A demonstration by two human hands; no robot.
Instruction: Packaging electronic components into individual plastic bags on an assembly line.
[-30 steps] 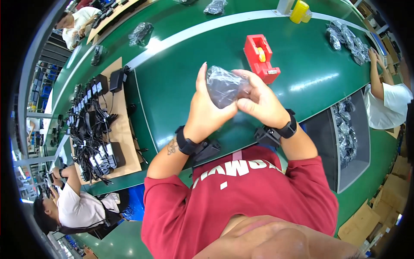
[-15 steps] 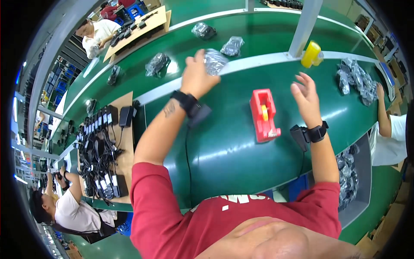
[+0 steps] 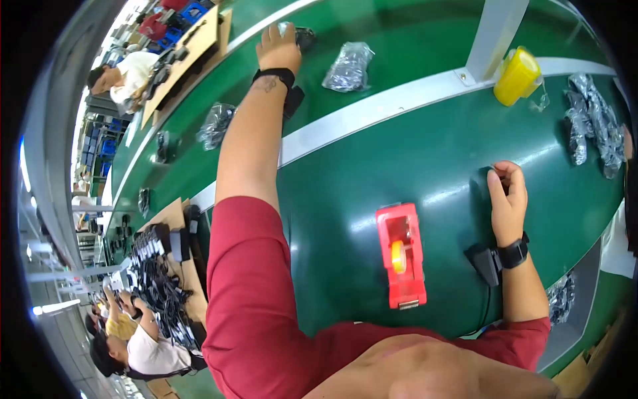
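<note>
Left hand (image 3: 278, 45) now farther out on bagged part (image 3: 302, 36); right hand (image 3: 508, 203) lowered onto green table (image 3: 372, 173)

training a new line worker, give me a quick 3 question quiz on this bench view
1. True or false: the left hand reaches across the white stripe to a bagged item on the far belt.
2. What stands on the green table between the two arms? A) a red tape dispenser B) a blue bin C) a drill
3. Fill in: the right hand rests on a small ____ object on the table.

Key: 1 true; 2 A; 3 dark
</note>
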